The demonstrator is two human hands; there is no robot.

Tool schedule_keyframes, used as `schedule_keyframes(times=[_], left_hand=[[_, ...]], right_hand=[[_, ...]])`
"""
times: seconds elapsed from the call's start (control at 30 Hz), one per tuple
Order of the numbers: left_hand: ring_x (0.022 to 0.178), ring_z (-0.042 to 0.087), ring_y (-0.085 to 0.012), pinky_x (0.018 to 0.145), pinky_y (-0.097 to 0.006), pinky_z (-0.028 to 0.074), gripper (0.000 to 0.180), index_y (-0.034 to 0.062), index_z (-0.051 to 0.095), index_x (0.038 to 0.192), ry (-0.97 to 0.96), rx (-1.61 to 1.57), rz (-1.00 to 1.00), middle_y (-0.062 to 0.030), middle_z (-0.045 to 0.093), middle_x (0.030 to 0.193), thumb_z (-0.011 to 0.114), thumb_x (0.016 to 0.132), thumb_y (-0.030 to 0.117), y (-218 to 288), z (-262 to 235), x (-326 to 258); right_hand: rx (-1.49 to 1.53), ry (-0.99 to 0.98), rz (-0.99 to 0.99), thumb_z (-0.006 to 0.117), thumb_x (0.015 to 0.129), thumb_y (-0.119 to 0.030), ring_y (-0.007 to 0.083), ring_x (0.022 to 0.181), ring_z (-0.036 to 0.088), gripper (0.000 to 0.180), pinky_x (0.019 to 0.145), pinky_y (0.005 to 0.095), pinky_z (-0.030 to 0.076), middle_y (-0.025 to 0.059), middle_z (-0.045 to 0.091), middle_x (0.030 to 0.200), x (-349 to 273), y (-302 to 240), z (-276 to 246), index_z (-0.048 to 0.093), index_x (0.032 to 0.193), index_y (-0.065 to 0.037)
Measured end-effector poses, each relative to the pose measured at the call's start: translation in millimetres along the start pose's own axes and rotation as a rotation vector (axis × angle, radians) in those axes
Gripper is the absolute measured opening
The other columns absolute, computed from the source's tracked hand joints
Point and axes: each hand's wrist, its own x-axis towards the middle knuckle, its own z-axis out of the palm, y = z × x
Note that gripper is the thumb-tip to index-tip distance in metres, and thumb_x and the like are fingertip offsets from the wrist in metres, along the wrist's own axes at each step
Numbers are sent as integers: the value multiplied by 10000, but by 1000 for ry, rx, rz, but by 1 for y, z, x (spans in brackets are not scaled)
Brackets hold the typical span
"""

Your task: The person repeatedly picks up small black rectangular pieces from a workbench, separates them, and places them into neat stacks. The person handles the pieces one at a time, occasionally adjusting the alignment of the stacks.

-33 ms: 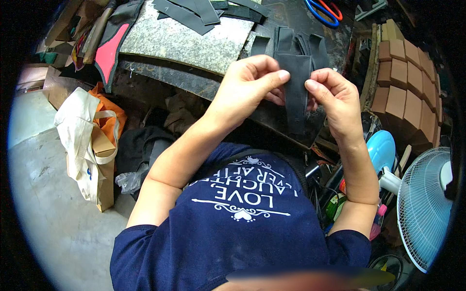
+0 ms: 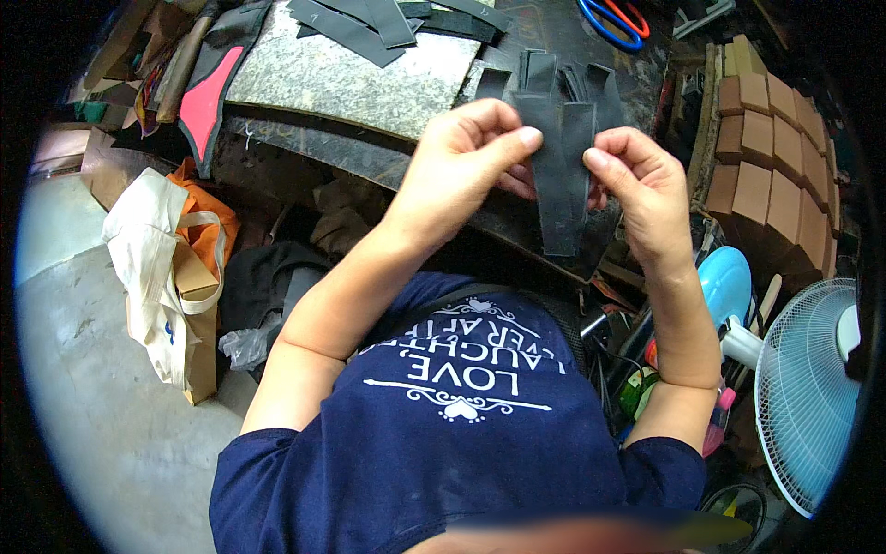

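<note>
Dark strips [image 2: 561, 175] hung upright between both hands above the bench [image 2: 369, 152], well short of the loose pile [image 2: 388, 23] on the stone slab [image 2: 351, 69]. Left hand [image 2: 461, 162] pinched the upper left edge, fingers closed; right hand [image 2: 637, 175] pinched the right edge likewise. With such light grips, the layered strips could have slid out of line or dropped toward the clutter below.
</note>
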Motion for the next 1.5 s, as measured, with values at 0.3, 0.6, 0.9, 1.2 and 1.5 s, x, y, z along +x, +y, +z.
schedule_keyframes(times=[0.3, 0.6, 0.9, 1.2, 1.5], left_hand=[[531, 647, -129, 449, -236, 551, 199, 3, 561, 1131, 205, -51, 171, -59, 633, 724, 611, 1000, 145, 40, -47, -20], [572, 653, -115, 482, -234, 555, 300, 0, 533, 1248, 146, 92, 87, -58, 675, 821, 599, 986, 130, 39, -62, -30], [622, 634, -88, 468, -219, 549, 268, -6, 553, 1216, 89, 113, 61, -37, 635, 833, 598, 985, 121, 37, -59, -33], [635, 632, -86, 480, -208, 538, 310, -10, 538, 1256, 63, 94, 27, -18, 626, 810, 612, 977, 104, 28, -47, -26], [680, 636, -95, 551, -224, 543, 321, 31, 526, 1283, -123, 109, -53, -28, 650, 872, 614, 978, 77, 17, -17, -20]], right_hand=[[14, 117, -63, 744, 903, -93, 83, 634, 642, 159, 564, 189, 481, 22, 686, 792, 20, -13, -31, 649, 1017, -35], [20, -70, 27, 758, 898, -144, 93, 581, 660, 181, 499, 187, 454, 47, 701, 758, 53, -16, 10, 628, 993, -62], [-1247, 133, -607, 766, 812, -289, 240, 770, 672, 172, 674, 373, 540, 39, 685, 794, 71, -7, 57, 692, 821, -135], [-1337, 134, -665, 781, 802, -327, 252, 744, 651, 236, 638, 383, 525, 36, 656, 758, 74, -9, 57, 650, 772, -133], [-278, -175, -179, 753, 903, -150, 43, 707, 567, 150, 618, 218, 449, -32, 645, 804, 42, -18, 18, 667, 911, -27]])
